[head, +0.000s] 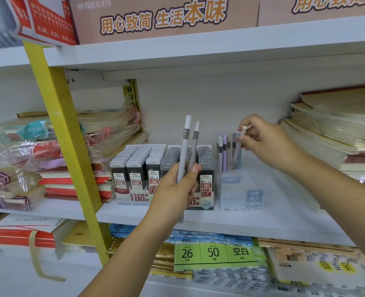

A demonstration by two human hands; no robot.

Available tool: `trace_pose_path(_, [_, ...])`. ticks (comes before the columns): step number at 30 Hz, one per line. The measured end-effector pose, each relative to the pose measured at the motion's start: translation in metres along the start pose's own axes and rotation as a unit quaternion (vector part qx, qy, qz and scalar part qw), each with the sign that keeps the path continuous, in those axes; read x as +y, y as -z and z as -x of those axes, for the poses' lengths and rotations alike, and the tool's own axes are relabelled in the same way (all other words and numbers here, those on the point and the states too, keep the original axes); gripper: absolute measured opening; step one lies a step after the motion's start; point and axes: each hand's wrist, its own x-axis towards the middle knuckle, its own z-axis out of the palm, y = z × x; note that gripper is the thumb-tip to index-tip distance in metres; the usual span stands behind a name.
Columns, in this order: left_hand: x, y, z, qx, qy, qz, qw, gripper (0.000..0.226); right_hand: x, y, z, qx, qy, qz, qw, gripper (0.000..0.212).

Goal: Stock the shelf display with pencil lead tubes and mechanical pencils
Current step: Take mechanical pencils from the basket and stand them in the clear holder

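Left hand [177,189]: curled round the lower barrels of two grey mechanical pencils [184,151], which are held upright in front of the display.
Right hand [260,140]: a pinkish pencil [240,144] is pinched near its top end between thumb and fingertips. It is tilted, with its tip down inside the clear holder [237,189].
Clear holder: set on the shelf [263,224], just to the right of the lead tubes [162,166]. A small cluster of standing pencils [225,155] is kept at its back. The front part appears unfilled, though the transparent walls and the blur make the compartments hard to read.
Lead tubes: packed in tight rows in their own tray, which looks fully stocked.
Step in hand: judged to be the placing of the pinkish pencil among the standing pencils, with two more waiting in the other hand.
Risk, toppling: the standing pencils are loosely grouped, so a slanted entry could knock them over and scatter the cluster.
Risk, holder shift: the holder looks light, and it could be pushed back or tipped if the pencil is pressed against its wall.
Risk, dropped stock: two smooth barrels are kept in one grip, so one could slide out onto the shelf if that grip is relaxed while attention is on the other hand.
Risk, wrong slot: colours could be mixed if the dividers are misjudged.
Surroundings: stacked notebooks [331,133] stand close on the right, so little elbow room is left.
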Motion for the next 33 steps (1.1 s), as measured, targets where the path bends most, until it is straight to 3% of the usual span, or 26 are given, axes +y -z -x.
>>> trace_pose_path(9, [-0.003,0.003,0.000,-0.006,-0.001,0.007,1.000,0.020,0.003,-0.018,-0.004,-0.035,0.030,0.029,0.999,0.022])
trace_pose_path(15, [-0.004,0.004,0.000,-0.007,0.004,0.013,1.000,0.017,0.003,-0.025,-0.008,0.014,0.012,0.029,0.999,0.031])
trace_pose_path(18, [-0.004,0.005,0.000,-0.008,0.005,0.011,1.000,0.016,0.007,-0.029,-0.008,0.025,0.024,0.071,0.997,0.028])
trace_pose_path(22, [-0.002,0.005,0.000,-0.018,0.012,0.018,1.000,0.020,0.005,-0.028,-0.014,-0.017,0.026,0.160,0.987,0.021])
trace_pose_path(24, [0.000,0.004,0.000,-0.032,0.017,0.035,0.999,0.029,0.000,-0.025,-0.013,0.015,0.044,0.178,0.983,0.020])
trace_pose_path(27, [0.002,0.000,0.001,-0.074,0.024,0.074,0.994,0.034,-0.019,-0.021,0.003,0.102,0.034,0.041,0.993,0.018])
trace_pose_path(30, [0.001,-0.007,0.003,-0.112,0.033,0.085,0.990,0.029,-0.046,-0.021,0.020,-0.007,-0.069,-0.246,0.967,0.020])
trace_pose_path(33, [0.000,-0.014,0.006,-0.137,0.039,0.067,0.988,0.021,-0.058,-0.021,0.030,-0.054,-0.068,-0.340,0.936,0.028])
